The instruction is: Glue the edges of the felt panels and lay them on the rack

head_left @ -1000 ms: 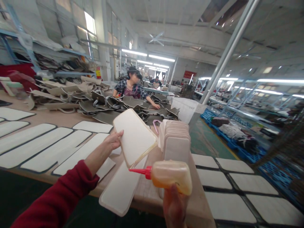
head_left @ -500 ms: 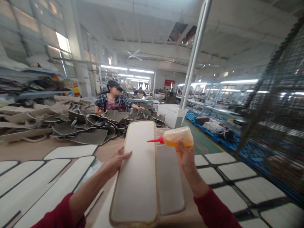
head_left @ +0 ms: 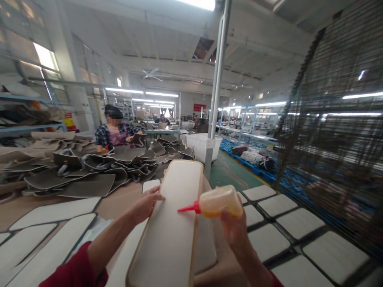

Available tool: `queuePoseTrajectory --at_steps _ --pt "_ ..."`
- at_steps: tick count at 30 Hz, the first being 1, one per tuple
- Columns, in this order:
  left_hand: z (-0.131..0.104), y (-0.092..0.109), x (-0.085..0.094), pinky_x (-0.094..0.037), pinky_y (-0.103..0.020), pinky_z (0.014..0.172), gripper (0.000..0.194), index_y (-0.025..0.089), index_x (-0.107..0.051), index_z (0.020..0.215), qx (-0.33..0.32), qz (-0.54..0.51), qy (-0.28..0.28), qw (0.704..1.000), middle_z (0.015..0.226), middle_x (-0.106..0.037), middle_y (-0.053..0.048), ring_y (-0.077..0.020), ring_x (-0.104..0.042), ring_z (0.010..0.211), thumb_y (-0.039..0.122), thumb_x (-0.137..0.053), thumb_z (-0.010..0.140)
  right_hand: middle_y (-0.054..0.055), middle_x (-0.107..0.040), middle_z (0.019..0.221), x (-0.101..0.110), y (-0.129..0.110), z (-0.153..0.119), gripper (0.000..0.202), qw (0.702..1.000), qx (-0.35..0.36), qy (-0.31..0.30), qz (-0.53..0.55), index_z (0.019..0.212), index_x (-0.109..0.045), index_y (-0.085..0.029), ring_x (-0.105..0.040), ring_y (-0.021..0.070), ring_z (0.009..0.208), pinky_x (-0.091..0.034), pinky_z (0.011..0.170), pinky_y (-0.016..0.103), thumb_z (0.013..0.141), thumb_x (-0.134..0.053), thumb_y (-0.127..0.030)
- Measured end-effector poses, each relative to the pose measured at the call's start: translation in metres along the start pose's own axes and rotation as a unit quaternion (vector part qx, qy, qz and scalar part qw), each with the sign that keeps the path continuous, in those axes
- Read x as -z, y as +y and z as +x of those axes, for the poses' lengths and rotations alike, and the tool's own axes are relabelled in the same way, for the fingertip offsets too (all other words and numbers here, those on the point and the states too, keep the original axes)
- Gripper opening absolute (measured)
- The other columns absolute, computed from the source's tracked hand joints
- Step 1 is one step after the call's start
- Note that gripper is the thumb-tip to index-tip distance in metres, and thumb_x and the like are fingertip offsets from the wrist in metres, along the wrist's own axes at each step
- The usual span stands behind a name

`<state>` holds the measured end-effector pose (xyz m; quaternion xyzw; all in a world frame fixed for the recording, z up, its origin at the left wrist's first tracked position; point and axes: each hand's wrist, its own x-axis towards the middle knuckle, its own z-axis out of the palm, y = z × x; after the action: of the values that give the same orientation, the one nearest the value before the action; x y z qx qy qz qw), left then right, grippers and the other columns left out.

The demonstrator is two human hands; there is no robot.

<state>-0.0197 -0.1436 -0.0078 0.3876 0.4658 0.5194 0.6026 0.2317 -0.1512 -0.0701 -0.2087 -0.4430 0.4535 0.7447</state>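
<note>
A long white panel (head_left: 175, 223) with rounded corners and a yellowish rim lies in front of me, pointing away. At its left edge is my left hand (head_left: 148, 205), gripping it with the thumb over the top face. My right hand (head_left: 233, 227) is wrapped round a clear squeeze bottle (head_left: 220, 200) of yellow-orange liquid. The bottle lies nearly level, and its red nozzle (head_left: 188, 208) points left over the panel's face. Whether the tip touches the panel I cannot tell. Part of another pale panel (head_left: 206, 247) shows beneath on the right.
Dark-edged white panels (head_left: 64, 241) lie on the left, and several smaller ones (head_left: 283, 205) sit in rows on the right. Grey-brown cut pieces (head_left: 89, 185) are heaped beyond, with a co-worker (head_left: 116, 133) behind them. A metal post (head_left: 217, 87) rises by a white bin (head_left: 196, 145).
My view has turned to the right. The bottle has come lower and nearer along the panel, its nozzle now over the middle of the face. My left hand keeps the left edge.
</note>
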Motion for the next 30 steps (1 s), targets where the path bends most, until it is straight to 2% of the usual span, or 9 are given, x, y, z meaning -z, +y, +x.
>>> queuePoseTrajectory --at_steps 3,5,7,11,14,18,21,27,30 --pt "0.004 0.001 -0.007 -0.058 -0.03 0.057 0.062 0.014 -0.059 0.116 -0.008 0.008 -0.004 1.0 0.084 -0.076 -0.007 -0.0234 -0.072 0.068 0.005 -0.068 0.055 0.015 -0.07 0.113 0.019 0.005 -0.045 0.072 0.996 -0.058 -0.07 -0.002 0.123 -0.054 -0.019 -0.07 0.0321 0.097 -0.06 0.078 0.044 0.06 -0.084 -0.036" --pt "0.003 0.0 -0.013 -0.057 -0.03 0.056 0.064 0.015 -0.059 0.117 -0.014 0.017 -0.003 1.0 0.081 -0.075 -0.006 -0.0238 -0.071 0.065 0.005 -0.069 0.054 0.016 -0.069 0.115 0.025 0.002 -0.053 0.077 0.995 -0.066 -0.07 -0.008 0.124 -0.053 -0.018 -0.069 0.0329 0.099 -0.058 0.082 0.046 0.057 -0.086 -0.035" --pt "0.001 -0.003 -0.02 -0.057 -0.031 0.056 0.066 0.016 -0.059 0.118 -0.006 0.023 -0.008 1.0 0.079 -0.075 -0.005 -0.0245 -0.071 0.065 0.005 -0.069 0.054 0.014 -0.07 0.112 0.024 -0.009 -0.036 0.072 0.999 -0.027 -0.028 -0.018 0.12 -0.055 -0.018 -0.069 0.0306 0.098 -0.057 0.085 0.045 0.057 -0.086 -0.034" --pt "-0.005 -0.013 -0.038 -0.057 -0.029 0.057 0.063 0.019 -0.062 0.115 0.016 0.025 -0.059 0.998 0.083 -0.075 -0.005 -0.0237 -0.072 0.068 0.005 -0.071 0.055 0.008 -0.071 0.101 0.02 -0.032 0.036 0.065 0.99 0.099 0.102 -0.017 0.114 -0.058 -0.017 -0.067 0.0231 0.091 -0.054 0.089 0.042 0.058 -0.084 -0.037" --pt "-0.006 -0.02 -0.051 -0.058 -0.028 0.059 0.062 0.019 -0.062 0.115 0.009 0.009 -0.073 0.997 0.085 -0.075 -0.004 -0.0227 -0.072 0.069 0.004 -0.071 0.056 0.006 -0.07 0.099 0.027 -0.034 0.053 0.064 0.986 0.113 0.122 -0.028 0.113 -0.058 -0.017 -0.066 0.0207 0.089 -0.052 0.091 0.041 0.058 -0.085 -0.034" --pt "-0.005 -0.024 -0.061 -0.059 -0.03 0.058 0.064 0.018 -0.06 0.116 0.021 0.004 -0.046 0.999 0.081 -0.075 -0.004 -0.0228 -0.072 0.065 0.002 -0.07 0.055 0.01 -0.069 0.11 0.049 -0.025 -0.006 0.062 0.998 0.036 0.022 -0.037 0.121 -0.054 -0.018 -0.067 0.025 0.097 -0.056 0.086 0.04 0.066 -0.08 -0.031" --pt "-0.007 -0.026 -0.066 -0.059 -0.031 0.058 0.063 0.015 -0.059 0.117 0.02 0.016 -0.027 0.999 0.084 -0.076 -0.006 -0.0229 -0.071 0.064 0.002 -0.069 0.056 0.014 -0.068 0.116 0.065 -0.028 -0.043 0.071 0.995 -0.043 -0.074 -0.05 0.125 -0.052 -0.018 -0.068 0.0311 0.099 -0.057 0.083 0.044 0.062 -0.083 -0.029" --pt "-0.018 -0.035 -0.076 -0.058 -0.029 0.057 0.059 0.017 -0.062 0.113 0.031 0.018 -0.056 0.998 0.086 -0.076 -0.006 -0.0234 -0.072 0.067 0.004 -0.072 0.057 0.011 -0.07 0.11 0.074 -0.044 0.017 0.065 0.985 0.125 0.106 -0.062 0.119 -0.056 -0.017 -0.067 0.0246 0.098 -0.052 0.094 0.042 0.062 -0.083 -0.032" --pt "-0.02 -0.037 -0.078 -0.058 -0.029 0.059 0.058 0.018 -0.063 0.112 0.031 0.006 -0.051 0.998 0.084 -0.076 -0.005 -0.0233 -0.072 0.069 0.003 -0.073 0.056 0.01 -0.07 0.107 0.077 -0.042 0.014 0.066 0.989 0.088 0.101 -0.059 0.12 -0.055 -0.017 -0.067 0.0232 0.095 -0.052 0.092 0.041 0.063 -0.082 -0.035"
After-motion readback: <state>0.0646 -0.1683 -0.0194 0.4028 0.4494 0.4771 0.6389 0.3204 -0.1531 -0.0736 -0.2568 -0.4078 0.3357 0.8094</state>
